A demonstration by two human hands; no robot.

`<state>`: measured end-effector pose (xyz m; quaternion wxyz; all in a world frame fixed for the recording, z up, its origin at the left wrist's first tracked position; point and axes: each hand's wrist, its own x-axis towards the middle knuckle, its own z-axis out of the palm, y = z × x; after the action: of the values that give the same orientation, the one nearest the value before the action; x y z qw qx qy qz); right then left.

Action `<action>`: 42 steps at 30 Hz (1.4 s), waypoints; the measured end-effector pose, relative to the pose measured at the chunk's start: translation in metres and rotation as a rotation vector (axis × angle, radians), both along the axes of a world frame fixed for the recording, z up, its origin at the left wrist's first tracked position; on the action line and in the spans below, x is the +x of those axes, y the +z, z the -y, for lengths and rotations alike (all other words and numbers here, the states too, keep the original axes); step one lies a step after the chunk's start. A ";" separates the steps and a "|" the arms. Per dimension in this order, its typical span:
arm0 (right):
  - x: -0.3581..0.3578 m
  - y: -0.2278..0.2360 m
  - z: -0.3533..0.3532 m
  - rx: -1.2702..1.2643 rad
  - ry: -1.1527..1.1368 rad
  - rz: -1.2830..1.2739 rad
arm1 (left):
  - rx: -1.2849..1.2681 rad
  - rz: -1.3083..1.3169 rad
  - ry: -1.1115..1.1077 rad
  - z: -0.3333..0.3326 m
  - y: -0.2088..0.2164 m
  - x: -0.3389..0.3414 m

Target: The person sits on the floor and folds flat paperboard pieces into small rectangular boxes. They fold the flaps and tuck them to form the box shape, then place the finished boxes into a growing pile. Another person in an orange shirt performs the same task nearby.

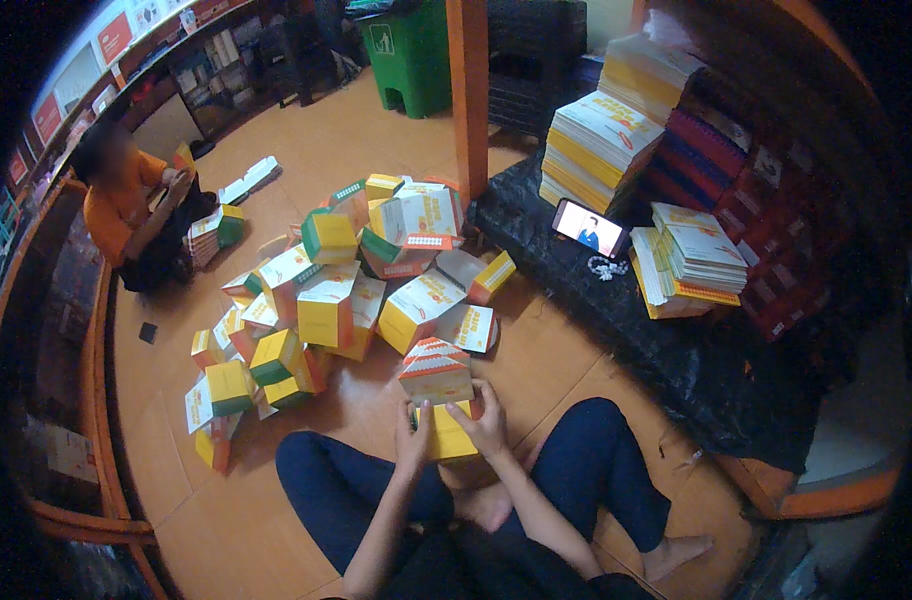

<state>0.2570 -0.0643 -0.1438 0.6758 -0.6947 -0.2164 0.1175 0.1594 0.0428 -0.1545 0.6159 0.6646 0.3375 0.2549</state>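
Observation:
In front of my crossed legs, a small cardboard box (444, 432) with a yellow side is held between my two hands. Its upper part looks white with an orange zigzag pattern and tilts away from me. My left hand (412, 440) grips the left side, the thumb laid along the yellow face. On the opposite edge, my right hand (486, 425) has its fingers closed around the side and its thumb on top. Just beyond lies a heap of similar folded boxes (326, 318) in yellow, white, green and orange, tumbled at various angles.
To the right, a black-covered low platform (711, 390) carries stacks of flat cartons (601, 140), a smaller stack (691, 255) and a propped phone (588, 228). A co-worker in orange (126, 205) sits at the left. An orange post (468, 100) and a green bin (408, 60) stand behind.

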 end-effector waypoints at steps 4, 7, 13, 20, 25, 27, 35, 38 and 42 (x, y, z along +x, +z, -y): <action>0.003 -0.004 -0.005 -0.136 -0.039 0.010 | -0.026 0.012 -0.009 -0.002 -0.014 0.006; 0.006 -0.013 -0.006 -0.285 -0.095 0.166 | 0.178 -0.087 0.004 -0.004 -0.020 0.005; 0.013 -0.036 0.002 -0.534 -0.169 0.336 | 0.207 -0.248 -0.028 -0.008 -0.036 0.005; 0.010 -0.088 -0.010 -0.473 -0.302 0.122 | 0.136 -0.444 0.029 -0.014 -0.089 0.022; 0.010 -0.081 -0.011 -0.218 -0.256 0.049 | 0.158 -0.182 0.092 -0.011 -0.103 0.021; 0.004 -0.062 -0.009 -0.272 -0.251 0.087 | 0.069 -0.074 0.111 -0.007 -0.103 0.018; -0.041 -0.001 0.000 -0.219 -0.265 0.599 | -0.090 -0.128 -0.014 0.013 -0.116 -0.008; -0.039 -0.007 -0.004 -0.178 -0.156 0.535 | -0.125 -0.065 -0.119 0.017 -0.124 -0.011; -0.027 -0.020 -0.008 -0.416 0.118 0.496 | -0.094 -0.117 -0.264 0.016 -0.132 -0.008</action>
<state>0.2296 -0.0563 -0.1639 0.4382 -0.8115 -0.3857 0.0255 0.1511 0.0265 -0.2869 0.6539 0.6874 0.2939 0.1165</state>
